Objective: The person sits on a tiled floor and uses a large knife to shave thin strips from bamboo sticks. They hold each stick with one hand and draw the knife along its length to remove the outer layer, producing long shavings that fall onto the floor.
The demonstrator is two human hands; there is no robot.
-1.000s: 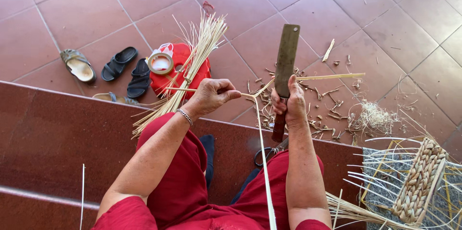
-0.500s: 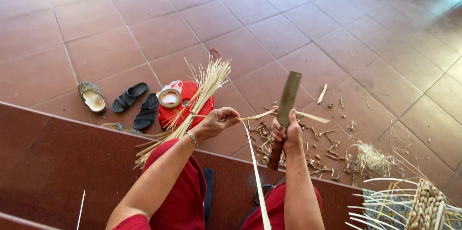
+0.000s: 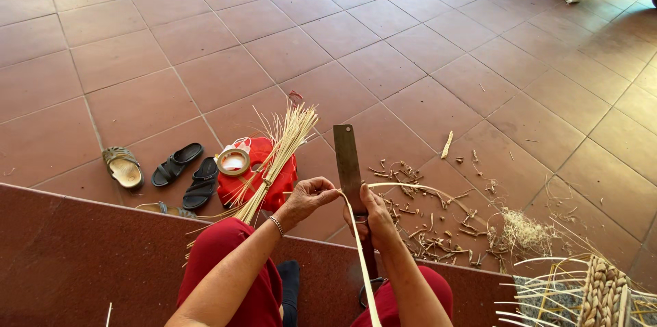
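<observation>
Strip (image 3: 356, 231) pinched by left fingers (image 3: 327, 197), against cleaver (image 3: 349, 166).

The right hand (image 3: 375, 221) holds a broad flat blade (image 3: 348, 166) upright, its grip closed around the handle low down. The left hand (image 3: 309, 197), just left of it, pinches a pale cane strip (image 3: 361, 262) that runs from the blade's edge down between the red-clothed knees. Beyond the left grip a bundle of thin canes (image 3: 277, 156) lies across a red bag (image 3: 263, 176) with a tape roll (image 3: 233, 161) on it; farther left lie dark sandals (image 3: 188, 173) on the tiled floor (image 3: 171, 39). Right of the right grip, shavings (image 3: 438, 221) scatter, and a woven frame (image 3: 602, 293) sits lower right.
</observation>
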